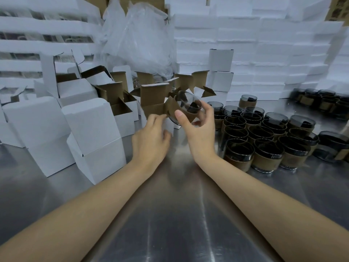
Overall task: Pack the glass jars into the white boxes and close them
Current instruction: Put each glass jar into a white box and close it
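My right hand (196, 125) grips a dark glass jar (188, 104) with a brown paper band, tilted on its side just above the table. Its mouth faces an open white box (153, 100) whose brown inner flaps stand up. My left hand (152, 135) holds that box at its lower front, fingers curled on its edge. The jar touches the box's right flap. Several more banded jars (264, 137) stand grouped on the table to the right.
Closed white boxes (90, 133) stand stacked at the left on the steel table (175, 214). More open boxes (113, 91) lie behind them. A clear plastic bag (141, 38) and walls of stacked white boxes (264, 53) fill the back. Further jars (321, 101) sit far right.
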`<action>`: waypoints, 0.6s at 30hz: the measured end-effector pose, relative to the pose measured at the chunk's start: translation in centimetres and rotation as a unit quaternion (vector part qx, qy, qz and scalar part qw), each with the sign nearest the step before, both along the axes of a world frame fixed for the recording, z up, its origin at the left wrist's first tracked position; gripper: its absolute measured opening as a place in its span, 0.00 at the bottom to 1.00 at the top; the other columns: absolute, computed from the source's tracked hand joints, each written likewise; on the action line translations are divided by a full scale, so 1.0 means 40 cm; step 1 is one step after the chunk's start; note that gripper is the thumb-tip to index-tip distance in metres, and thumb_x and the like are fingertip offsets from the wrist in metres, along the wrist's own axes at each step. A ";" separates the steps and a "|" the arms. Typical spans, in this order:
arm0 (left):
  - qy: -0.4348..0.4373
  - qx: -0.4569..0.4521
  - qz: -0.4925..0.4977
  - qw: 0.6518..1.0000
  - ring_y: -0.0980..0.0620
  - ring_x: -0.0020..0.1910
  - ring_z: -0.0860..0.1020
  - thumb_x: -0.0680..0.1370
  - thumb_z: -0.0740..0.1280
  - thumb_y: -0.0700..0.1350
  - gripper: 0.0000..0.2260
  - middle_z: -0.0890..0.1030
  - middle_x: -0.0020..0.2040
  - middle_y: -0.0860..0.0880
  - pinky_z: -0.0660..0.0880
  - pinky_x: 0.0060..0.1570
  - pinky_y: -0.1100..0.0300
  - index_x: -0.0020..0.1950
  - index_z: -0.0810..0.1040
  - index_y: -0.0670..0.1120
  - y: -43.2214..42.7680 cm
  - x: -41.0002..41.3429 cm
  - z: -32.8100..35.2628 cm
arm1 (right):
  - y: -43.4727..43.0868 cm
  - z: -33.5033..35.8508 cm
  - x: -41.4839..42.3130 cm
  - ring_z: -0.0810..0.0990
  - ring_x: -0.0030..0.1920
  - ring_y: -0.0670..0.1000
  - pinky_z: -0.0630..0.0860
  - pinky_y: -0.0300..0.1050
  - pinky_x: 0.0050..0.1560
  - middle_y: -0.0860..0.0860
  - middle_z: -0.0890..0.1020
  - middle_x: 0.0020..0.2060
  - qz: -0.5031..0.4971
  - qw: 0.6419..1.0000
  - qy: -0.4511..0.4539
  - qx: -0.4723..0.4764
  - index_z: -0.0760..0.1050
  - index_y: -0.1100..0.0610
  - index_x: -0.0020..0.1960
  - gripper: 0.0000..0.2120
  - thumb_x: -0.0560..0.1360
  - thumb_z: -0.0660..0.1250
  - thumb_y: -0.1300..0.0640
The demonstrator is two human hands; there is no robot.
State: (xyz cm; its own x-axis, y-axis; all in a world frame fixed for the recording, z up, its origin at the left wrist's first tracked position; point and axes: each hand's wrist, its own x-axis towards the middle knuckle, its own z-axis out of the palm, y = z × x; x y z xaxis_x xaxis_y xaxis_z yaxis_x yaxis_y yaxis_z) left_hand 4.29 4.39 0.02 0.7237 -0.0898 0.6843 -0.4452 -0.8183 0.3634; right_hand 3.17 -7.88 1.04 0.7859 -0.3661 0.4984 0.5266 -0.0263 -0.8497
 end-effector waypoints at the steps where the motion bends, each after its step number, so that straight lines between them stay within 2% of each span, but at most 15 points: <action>1: -0.018 0.006 -0.009 1.000 0.52 0.46 0.79 0.79 0.64 0.47 0.16 0.74 0.63 0.51 0.66 0.33 0.68 0.66 0.72 0.48 -0.004 -0.004 0.001 | 0.003 0.003 -0.006 0.77 0.59 0.41 0.72 0.37 0.59 0.43 0.79 0.56 -0.018 1.000 -0.018 -0.014 0.68 0.45 0.61 0.27 0.66 0.76 0.47; 3: -0.055 -0.005 -0.028 0.998 0.54 0.39 0.77 0.78 0.66 0.47 0.13 0.72 0.63 0.51 0.60 0.30 0.71 0.62 0.73 0.46 -0.014 -0.011 0.003 | 0.010 0.008 -0.018 0.76 0.58 0.40 0.71 0.33 0.58 0.43 0.78 0.56 -0.045 0.997 -0.050 -0.039 0.67 0.46 0.61 0.28 0.66 0.75 0.48; 4: -0.076 -0.032 -0.035 0.996 0.55 0.38 0.76 0.76 0.67 0.46 0.14 0.71 0.63 0.49 0.61 0.31 0.72 0.60 0.74 0.45 -0.018 -0.013 0.006 | 0.014 0.010 -0.022 0.76 0.59 0.42 0.71 0.37 0.60 0.44 0.78 0.56 -0.051 0.996 -0.062 -0.037 0.67 0.46 0.61 0.27 0.66 0.75 0.49; 6: -0.142 -0.125 -0.046 0.981 0.52 0.47 0.75 0.73 0.70 0.43 0.17 0.68 0.62 0.44 0.70 0.40 0.69 0.60 0.72 0.42 -0.024 -0.014 0.013 | 0.018 0.013 -0.028 0.77 0.59 0.45 0.72 0.45 0.63 0.46 0.77 0.57 -0.058 0.995 -0.079 -0.031 0.66 0.44 0.60 0.27 0.66 0.75 0.50; 7: -0.165 -0.170 -0.052 0.970 0.48 0.55 0.74 0.72 0.71 0.42 0.21 0.67 0.63 0.42 0.74 0.49 0.63 0.62 0.71 0.41 -0.024 -0.010 0.014 | 0.018 0.014 -0.030 0.76 0.60 0.46 0.72 0.46 0.64 0.46 0.77 0.57 -0.062 0.994 -0.084 -0.037 0.66 0.43 0.60 0.27 0.66 0.75 0.50; 8: -0.165 -0.205 -0.054 0.963 0.46 0.62 0.70 0.72 0.72 0.42 0.25 0.65 0.65 0.40 0.72 0.59 0.59 0.66 0.68 0.40 -0.021 -0.005 0.013 | 0.018 0.014 -0.030 0.76 0.60 0.45 0.72 0.47 0.64 0.45 0.76 0.58 -0.063 0.993 -0.085 -0.047 0.65 0.42 0.60 0.27 0.67 0.75 0.50; 9: -0.139 -0.236 -0.054 0.960 0.45 0.67 0.66 0.73 0.72 0.43 0.29 0.62 0.68 0.40 0.68 0.66 0.56 0.69 0.64 0.40 -0.016 0.001 0.011 | 0.017 0.013 -0.031 0.76 0.60 0.45 0.72 0.46 0.64 0.45 0.76 0.58 -0.060 0.993 -0.085 -0.054 0.65 0.42 0.60 0.28 0.67 0.75 0.51; 11: -0.010 -0.297 -0.067 0.952 0.47 0.74 0.58 0.75 0.71 0.47 0.35 0.56 0.74 0.42 0.60 0.73 0.52 0.75 0.54 0.42 -0.006 0.017 0.011 | 0.015 0.008 -0.031 0.77 0.60 0.46 0.72 0.43 0.64 0.48 0.76 0.59 -0.045 0.994 -0.088 -0.055 0.63 0.43 0.62 0.29 0.68 0.75 0.53; 13: 0.155 -0.351 -0.104 0.918 0.50 0.77 0.54 0.78 0.67 0.53 0.37 0.54 0.78 0.48 0.56 0.74 0.50 0.78 0.47 0.48 0.001 0.035 0.009 | 0.015 0.003 -0.028 0.77 0.60 0.46 0.71 0.39 0.64 0.49 0.77 0.58 -0.041 0.992 -0.095 -0.064 0.64 0.45 0.63 0.29 0.68 0.76 0.53; 14: 0.217 -0.370 -0.128 0.894 0.50 0.76 0.56 0.78 0.65 0.55 0.36 0.56 0.78 0.50 0.56 0.74 0.50 0.78 0.45 0.50 0.003 0.043 0.007 | 0.015 0.000 -0.026 0.77 0.60 0.46 0.70 0.38 0.63 0.48 0.77 0.57 -0.050 0.991 -0.097 -0.078 0.65 0.46 0.62 0.28 0.68 0.76 0.53; 16: 0.267 -0.377 -0.150 0.874 0.50 0.75 0.61 0.79 0.63 0.56 0.34 0.62 0.76 0.51 0.58 0.71 0.53 0.78 0.46 0.51 0.002 0.056 0.004 | 0.014 -0.003 -0.022 0.74 0.62 0.47 0.64 0.33 0.64 0.42 0.77 0.56 -0.075 0.988 -0.081 -0.109 0.67 0.46 0.61 0.27 0.68 0.76 0.48; 18: 0.260 -0.347 -0.160 0.887 0.50 0.73 0.64 0.79 0.63 0.57 0.32 0.64 0.75 0.51 0.59 0.70 0.54 0.77 0.50 0.52 0.000 0.055 0.000 | 0.012 -0.005 -0.020 0.68 0.63 0.45 0.59 0.28 0.60 0.35 0.75 0.55 -0.105 0.985 -0.043 -0.132 0.67 0.41 0.60 0.26 0.67 0.75 0.43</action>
